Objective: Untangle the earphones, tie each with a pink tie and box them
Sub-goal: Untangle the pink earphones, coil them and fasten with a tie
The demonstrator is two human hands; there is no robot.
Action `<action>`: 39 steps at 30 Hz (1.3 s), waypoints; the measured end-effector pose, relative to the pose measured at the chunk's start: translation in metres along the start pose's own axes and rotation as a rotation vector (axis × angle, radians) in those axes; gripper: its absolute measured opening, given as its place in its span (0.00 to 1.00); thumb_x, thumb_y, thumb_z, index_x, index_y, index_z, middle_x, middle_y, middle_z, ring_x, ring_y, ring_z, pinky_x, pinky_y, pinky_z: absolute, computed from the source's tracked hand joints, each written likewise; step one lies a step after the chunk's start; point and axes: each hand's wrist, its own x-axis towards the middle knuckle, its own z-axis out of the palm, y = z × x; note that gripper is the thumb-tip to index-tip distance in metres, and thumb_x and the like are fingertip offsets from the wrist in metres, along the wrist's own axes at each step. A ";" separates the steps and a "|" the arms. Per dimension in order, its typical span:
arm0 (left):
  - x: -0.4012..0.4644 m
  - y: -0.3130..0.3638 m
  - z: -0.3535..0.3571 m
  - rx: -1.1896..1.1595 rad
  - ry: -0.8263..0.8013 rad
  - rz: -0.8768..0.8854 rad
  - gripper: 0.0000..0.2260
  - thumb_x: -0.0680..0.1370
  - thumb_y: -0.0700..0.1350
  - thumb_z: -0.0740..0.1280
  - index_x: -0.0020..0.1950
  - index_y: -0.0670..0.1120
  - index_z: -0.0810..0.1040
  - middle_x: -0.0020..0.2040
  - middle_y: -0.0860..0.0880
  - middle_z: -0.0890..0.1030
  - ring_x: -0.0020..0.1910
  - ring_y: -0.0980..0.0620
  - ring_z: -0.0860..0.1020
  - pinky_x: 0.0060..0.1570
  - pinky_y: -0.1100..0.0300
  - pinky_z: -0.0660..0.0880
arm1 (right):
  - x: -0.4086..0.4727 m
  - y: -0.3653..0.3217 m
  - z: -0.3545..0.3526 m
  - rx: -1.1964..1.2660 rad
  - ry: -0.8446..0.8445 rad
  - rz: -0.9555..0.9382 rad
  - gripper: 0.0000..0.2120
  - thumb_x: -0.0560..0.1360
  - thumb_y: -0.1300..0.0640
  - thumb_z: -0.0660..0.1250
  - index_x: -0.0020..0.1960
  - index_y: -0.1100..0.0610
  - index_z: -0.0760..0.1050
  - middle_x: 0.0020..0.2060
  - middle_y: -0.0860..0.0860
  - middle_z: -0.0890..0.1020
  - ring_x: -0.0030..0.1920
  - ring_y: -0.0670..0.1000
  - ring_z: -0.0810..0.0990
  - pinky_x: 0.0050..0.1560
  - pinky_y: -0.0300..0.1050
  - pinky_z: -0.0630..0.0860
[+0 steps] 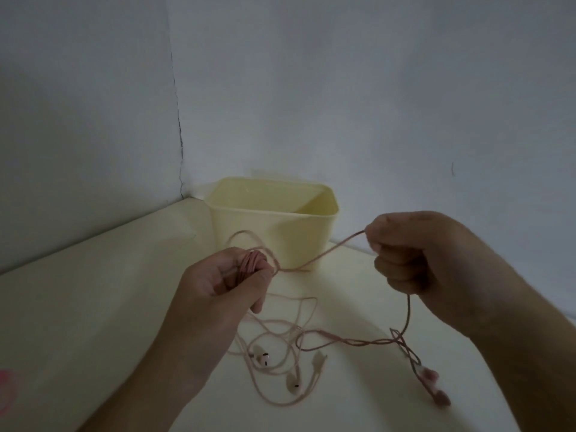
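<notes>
The left hand (224, 282) grips a wound bundle of pink earphone cord (254, 260), the right hand (405, 251) pinches its taut strand, loose earphones (280, 360) lie near, the unlabelled yellow box (274, 226) farther.

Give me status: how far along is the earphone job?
Early. Done: nothing visible in the yellow box. In hand: left hand grips a wound pink coil; right hand holds that cord's free run. Left: a second earphone lies loose on the table; no ties on yet.
</notes>
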 end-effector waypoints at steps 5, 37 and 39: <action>0.000 -0.001 -0.002 0.027 -0.006 -0.007 0.17 0.68 0.53 0.73 0.39 0.38 0.78 0.31 0.36 0.71 0.34 0.45 0.67 0.43 0.47 0.64 | 0.007 0.002 -0.009 0.293 0.228 -0.061 0.20 0.80 0.62 0.62 0.35 0.53 0.55 0.29 0.49 0.54 0.31 0.51 0.48 0.29 0.46 0.47; -0.002 -0.005 0.000 0.061 -0.108 0.011 0.19 0.69 0.55 0.75 0.35 0.39 0.79 0.28 0.42 0.71 0.29 0.49 0.67 0.31 0.62 0.65 | -0.002 0.013 0.044 -0.257 -0.128 -0.063 0.24 0.67 0.54 0.70 0.64 0.47 0.81 0.59 0.44 0.85 0.61 0.43 0.82 0.64 0.44 0.78; -0.001 -0.004 0.000 0.052 -0.088 0.017 0.20 0.67 0.56 0.75 0.36 0.39 0.80 0.28 0.42 0.72 0.29 0.48 0.67 0.31 0.61 0.65 | -0.002 0.024 0.061 -0.392 -0.231 -0.020 0.22 0.73 0.53 0.73 0.67 0.46 0.78 0.56 0.44 0.84 0.56 0.43 0.84 0.63 0.47 0.81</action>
